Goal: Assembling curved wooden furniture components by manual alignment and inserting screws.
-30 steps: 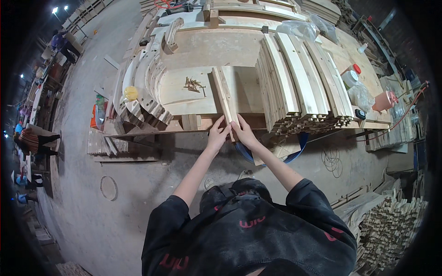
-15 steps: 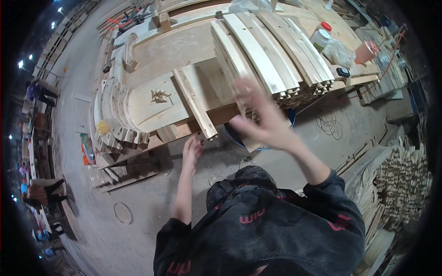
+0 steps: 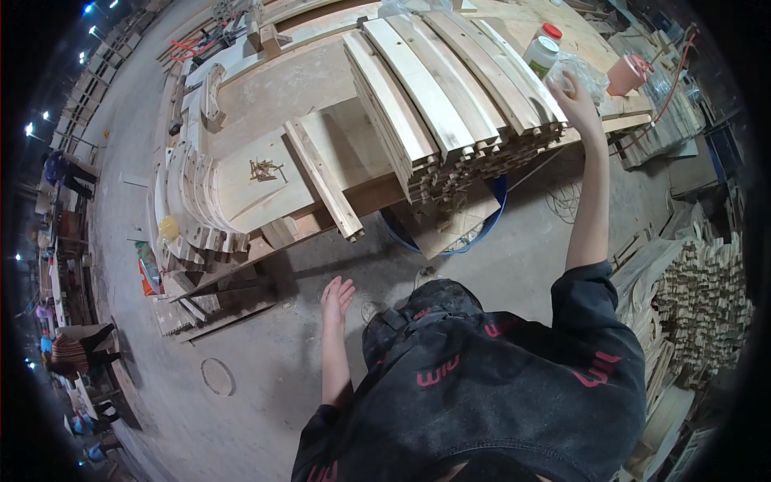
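My right hand (image 3: 576, 103) is stretched out to the far right, over the end of the stacked curved wooden slats (image 3: 450, 88). Its fingers are bent but apart, next to a clear plastic bag (image 3: 593, 79), and I see nothing held in them. My left hand (image 3: 337, 297) hangs in front of the bench with its fingers extended, holding nothing. Beyond it, a single wooden slat (image 3: 321, 177) with holes lies across a pale board, its near end jutting past the edge. A small pile of screws (image 3: 267, 169) rests on the board to its left.
Curved wooden pieces (image 3: 193, 201) line the bench's left end. At the back right stand a white jar (image 3: 541, 56), a red-lidded container (image 3: 551, 32) and a pink container (image 3: 629, 75). A blue-rimmed tub (image 3: 462, 251) sits below the bench. More wood (image 3: 699, 305) is piled at right.
My right hand has swung farther right and away from me, now covering the spot of a small black device. My left hand has drawn back from the slat's near end, fingers now extended.
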The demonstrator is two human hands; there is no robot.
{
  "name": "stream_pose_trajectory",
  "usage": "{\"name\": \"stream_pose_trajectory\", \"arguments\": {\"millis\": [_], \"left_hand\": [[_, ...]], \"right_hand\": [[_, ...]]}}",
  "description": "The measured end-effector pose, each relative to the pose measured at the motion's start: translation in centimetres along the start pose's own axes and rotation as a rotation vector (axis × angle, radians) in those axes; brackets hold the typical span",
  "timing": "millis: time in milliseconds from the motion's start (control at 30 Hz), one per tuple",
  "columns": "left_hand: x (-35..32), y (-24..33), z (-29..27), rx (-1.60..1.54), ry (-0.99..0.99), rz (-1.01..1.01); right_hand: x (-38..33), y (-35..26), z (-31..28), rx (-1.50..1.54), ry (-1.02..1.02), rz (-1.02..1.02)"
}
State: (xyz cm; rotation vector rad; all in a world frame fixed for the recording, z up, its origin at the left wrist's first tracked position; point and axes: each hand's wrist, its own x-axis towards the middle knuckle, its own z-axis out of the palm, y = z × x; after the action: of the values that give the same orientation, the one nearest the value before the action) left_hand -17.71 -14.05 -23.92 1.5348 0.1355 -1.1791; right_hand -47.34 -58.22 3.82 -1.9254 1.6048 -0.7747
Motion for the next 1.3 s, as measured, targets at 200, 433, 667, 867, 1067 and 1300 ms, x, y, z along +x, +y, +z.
{"name": "stream_pose_trajectory", "arguments": {"millis": [200, 433, 667, 867, 1067, 1300], "left_hand": [[-0.4, -1.0, 0.3, -0.016, -0.001, -0.001], [0.0, -1.1, 0.6, 0.024, -0.033, -0.013], [0.0, -1.0, 1.0, 0.062, -0.096, 0.035], [-0.1, -1.8, 0.8, 0.076, -0.078, 0.016], [-0.4, -2.3, 0.3, 0.072, -0.056, -0.007], [-0.4, -2.4, 0.3, 0.068, -0.041, -0.007]], "right_hand": [[-4.2, 3.4, -2.2, 0.255, -0.228, -0.18], [-4.8, 2.8, -0.5, 0.182, -0.183, -0.243], [-4.2, 2.5, 0.4, 0.336, -0.171, -0.267], [-4.6, 2.9, 0.9, 0.031, -0.161, -0.316], [-4.7, 1.9, 1.6, -0.021, 0.007, -0.325], [-4.6, 2.0, 1.3, 0.044, -0.026, -0.297]]}}
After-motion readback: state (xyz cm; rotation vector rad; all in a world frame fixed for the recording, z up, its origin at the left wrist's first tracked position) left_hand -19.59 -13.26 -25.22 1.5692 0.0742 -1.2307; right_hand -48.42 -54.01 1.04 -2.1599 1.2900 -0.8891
